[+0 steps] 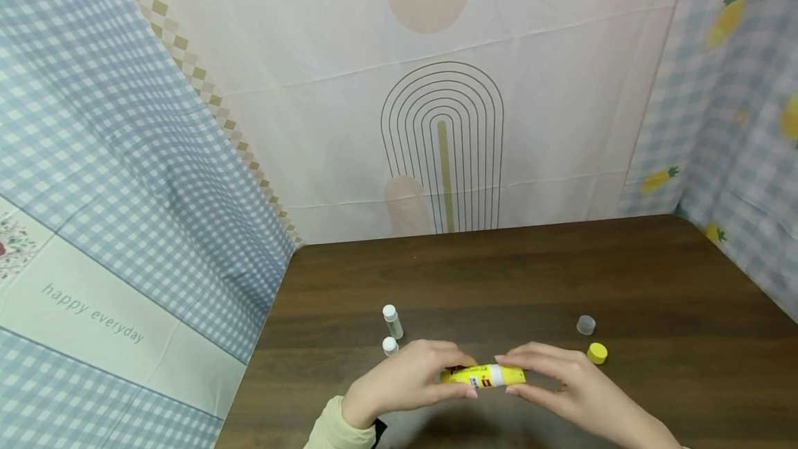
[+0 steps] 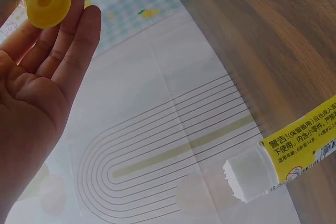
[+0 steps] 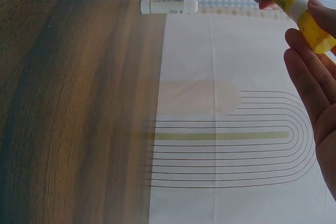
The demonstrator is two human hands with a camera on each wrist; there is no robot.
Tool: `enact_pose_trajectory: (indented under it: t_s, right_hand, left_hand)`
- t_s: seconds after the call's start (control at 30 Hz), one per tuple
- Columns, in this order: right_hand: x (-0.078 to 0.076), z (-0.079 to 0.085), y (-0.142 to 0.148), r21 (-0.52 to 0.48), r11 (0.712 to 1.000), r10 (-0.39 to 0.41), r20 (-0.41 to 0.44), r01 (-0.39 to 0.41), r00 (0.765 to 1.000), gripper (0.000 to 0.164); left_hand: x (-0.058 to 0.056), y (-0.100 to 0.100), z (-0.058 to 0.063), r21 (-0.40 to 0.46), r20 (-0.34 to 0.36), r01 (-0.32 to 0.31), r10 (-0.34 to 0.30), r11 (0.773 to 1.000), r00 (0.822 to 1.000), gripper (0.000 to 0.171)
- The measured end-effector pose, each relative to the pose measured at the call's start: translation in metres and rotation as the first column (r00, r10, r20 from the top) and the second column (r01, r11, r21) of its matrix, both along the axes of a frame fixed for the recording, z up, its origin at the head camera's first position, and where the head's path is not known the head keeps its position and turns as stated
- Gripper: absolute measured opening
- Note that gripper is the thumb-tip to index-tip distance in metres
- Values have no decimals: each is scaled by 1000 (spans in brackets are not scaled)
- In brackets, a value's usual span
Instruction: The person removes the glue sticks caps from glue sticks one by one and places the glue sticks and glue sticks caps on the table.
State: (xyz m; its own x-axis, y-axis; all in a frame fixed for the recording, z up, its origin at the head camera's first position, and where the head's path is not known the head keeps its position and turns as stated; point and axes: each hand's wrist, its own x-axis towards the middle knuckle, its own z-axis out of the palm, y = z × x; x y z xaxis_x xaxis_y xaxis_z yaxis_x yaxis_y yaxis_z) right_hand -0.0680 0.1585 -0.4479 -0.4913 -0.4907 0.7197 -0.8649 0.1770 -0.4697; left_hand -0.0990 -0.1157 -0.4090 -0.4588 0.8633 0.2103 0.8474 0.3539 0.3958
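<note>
My left hand [image 1: 414, 378] grips the body of a yellow glue stick [image 1: 476, 377], which lies nearly level between both hands. My right hand [image 1: 570, 381] pinches the yellow cap [image 3: 315, 34] at its other end, thumb on one side and fingers on the other. A white band shows between cap and body. In the left wrist view, the round yellow base [image 2: 46, 4] of the stick faces the camera. Beyond my left hand stand a white-capped glue stick [image 1: 394, 324] and a yellow glue stick with a white top [image 2: 299, 150].
To the right on the brown wooden table [image 1: 486, 283] are a loose yellow cap [image 1: 597, 353] and a clear cap [image 1: 586, 325]. A printed white cloth [image 1: 337, 151] hangs behind the table, and blue checked cloth [image 1: 206, 206] hangs at the left.
</note>
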Motion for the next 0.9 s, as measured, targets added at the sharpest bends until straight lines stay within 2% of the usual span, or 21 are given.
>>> enact_pose_trajectory:
  t_s: [0.3, 0.67, 0.9]
  right_hand:
    - [0, 0, 0, 5, 1000, -17, -4, 17, 1000, 55]
    - [1, -1, 1, -11, 1000, 4, 22, -4, 1000, 60]
    - [5, 4, 4, 20, 999, -44, 135, 42, 990, 54]
  left_hand:
    - [0, -1, -1, 2, 3, -4, 4, 1000, 1000, 29]
    - [1, -2, -1, -1, 24, 0, 0, 1000, 1000, 30]
    - [1, -3, -1, 6, 30, -4, 4, 1000, 1000, 31]
